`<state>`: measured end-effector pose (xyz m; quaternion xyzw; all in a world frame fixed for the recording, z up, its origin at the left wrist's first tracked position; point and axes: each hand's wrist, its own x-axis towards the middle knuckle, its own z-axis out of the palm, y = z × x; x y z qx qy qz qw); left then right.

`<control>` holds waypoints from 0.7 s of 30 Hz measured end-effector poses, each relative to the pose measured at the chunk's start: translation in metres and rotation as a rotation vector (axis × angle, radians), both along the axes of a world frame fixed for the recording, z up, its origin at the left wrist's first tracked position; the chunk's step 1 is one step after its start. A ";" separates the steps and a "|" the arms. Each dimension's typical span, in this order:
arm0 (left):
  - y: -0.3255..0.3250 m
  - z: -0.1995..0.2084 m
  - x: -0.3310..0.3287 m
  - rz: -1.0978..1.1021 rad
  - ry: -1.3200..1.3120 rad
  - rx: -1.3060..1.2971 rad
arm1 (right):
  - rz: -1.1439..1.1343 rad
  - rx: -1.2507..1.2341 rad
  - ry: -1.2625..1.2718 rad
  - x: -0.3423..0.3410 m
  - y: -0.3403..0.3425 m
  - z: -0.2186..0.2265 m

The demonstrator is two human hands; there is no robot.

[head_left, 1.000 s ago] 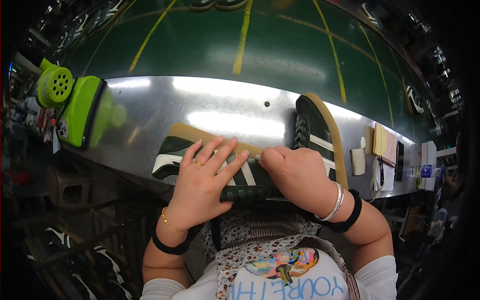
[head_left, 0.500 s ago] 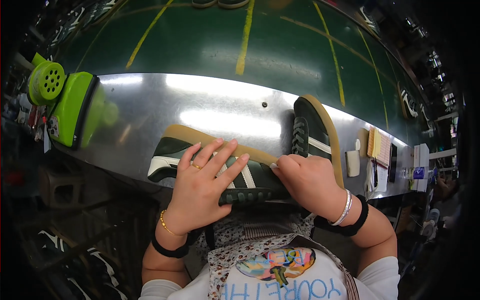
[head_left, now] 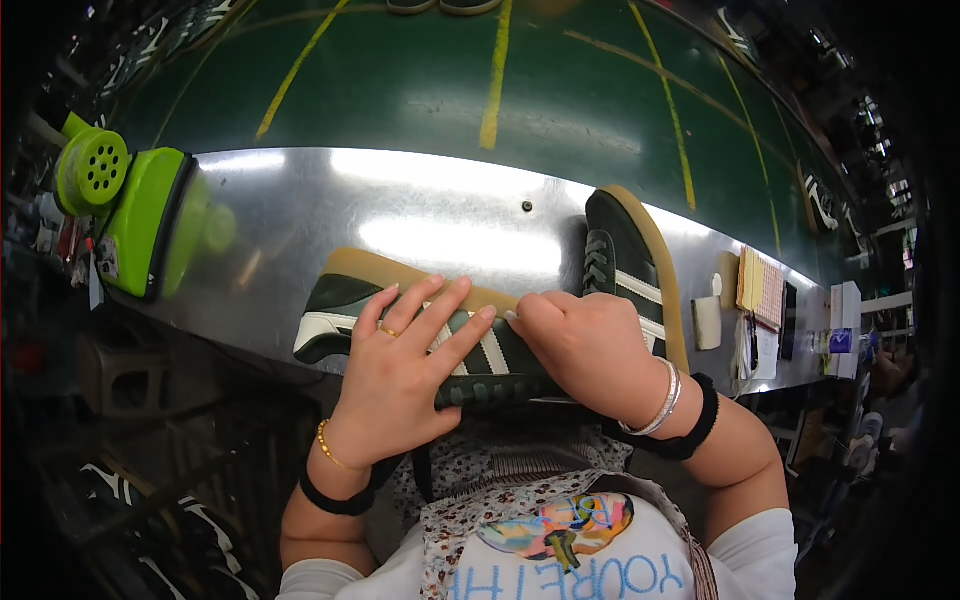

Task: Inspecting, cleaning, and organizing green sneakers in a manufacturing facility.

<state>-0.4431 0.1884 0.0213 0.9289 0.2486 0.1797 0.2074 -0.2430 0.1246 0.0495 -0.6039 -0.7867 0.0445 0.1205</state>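
A dark green sneaker (head_left: 510,365) with white stripes and a tan sole lies on its side at the near edge of the metal table, its heel to the left. Across its upper and sole edge, my left hand (head_left: 405,360) holds it with fingers spread and thumb by the laces. My right hand (head_left: 590,350) is closed in a pinch against the seam where upper meets sole, covering the toe. Whatever its fingers hold, if anything, is hidden. Just beyond that hand stands a second green sneaker (head_left: 625,245), toe pointing away, partly covered by the hand.
A bright green machine (head_left: 140,225) with a round perforated part sits at the table's left end. Beyond the metal table (head_left: 300,215) runs a green surface (head_left: 400,90) with yellow lines. Notepads (head_left: 760,290), a pale block (head_left: 706,322) and a small dark round piece (head_left: 527,207) lie on the metal.
My right hand has slid left along the sole edge, closer to my left hand. More of the second sneaker's stripes now shows. The left hand and the held sneaker have barely moved.
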 end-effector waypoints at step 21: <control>-0.001 0.000 -0.005 0.016 0.009 -0.019 | 0.025 -0.066 -0.027 0.006 -0.009 0.005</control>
